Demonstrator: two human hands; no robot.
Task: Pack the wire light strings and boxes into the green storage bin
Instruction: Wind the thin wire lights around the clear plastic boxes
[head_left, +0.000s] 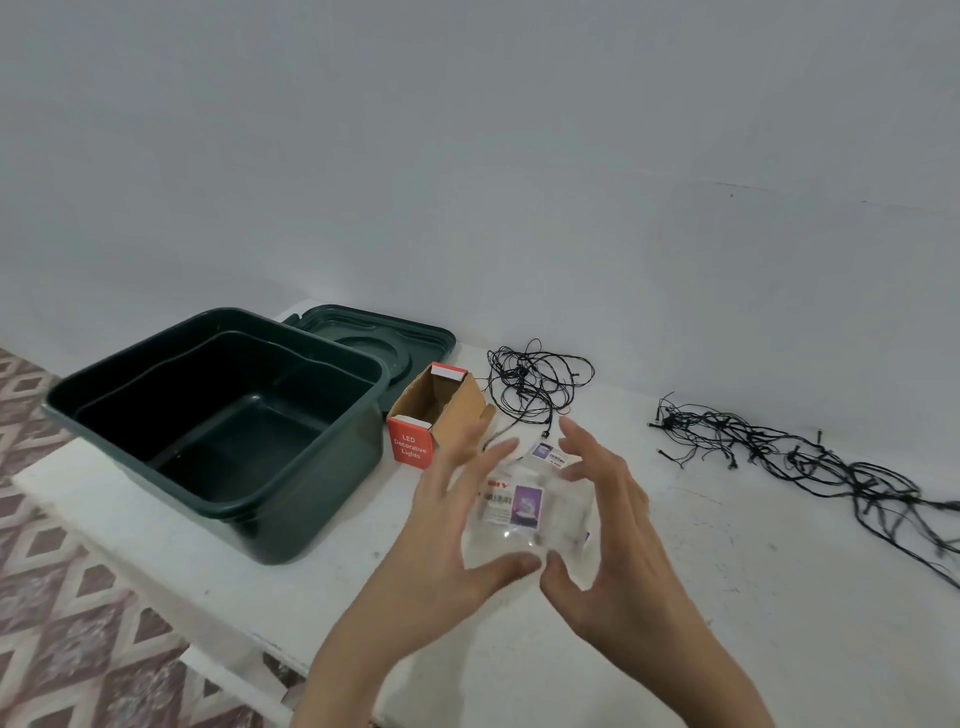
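The clear packet (524, 512) is thin, see-through plastic with printed labels. We judge it very light, soft enough to crumple, and slippery on its glossy faces. What it holds we cannot make out. A grip by the edges suits it best, since pressing on the middle would only buckle it.

We have it between both hands, above the desk (727, 582) and just right of the green bin (311, 519). The left hand (452, 530) is opened wide. Its thumb is under the packet's near edge and its fingers reach past the far edge, spread apart and a little blurred. The right hand (618, 525) mirrors it, with its thumb at the near edge beside the left thumb and its fingers curved over the far right corner. Both hands cup the packet loosely by its rim and do not squeeze it. Whether its underside touches the desk we cannot tell.

The bin stands open with nothing in it, and its lid (395, 332) lies behind it. The red box (441, 415), marked LED Decorative Lights, lies open beside the bin; stiff card like that can take a firm hold. The small tangle of wire lights (535, 379) and the long bundle of wire lights (810, 462) lie loose on the desk. They look limp and prone to snagging, so we would gather each into a bunch before lifting it.
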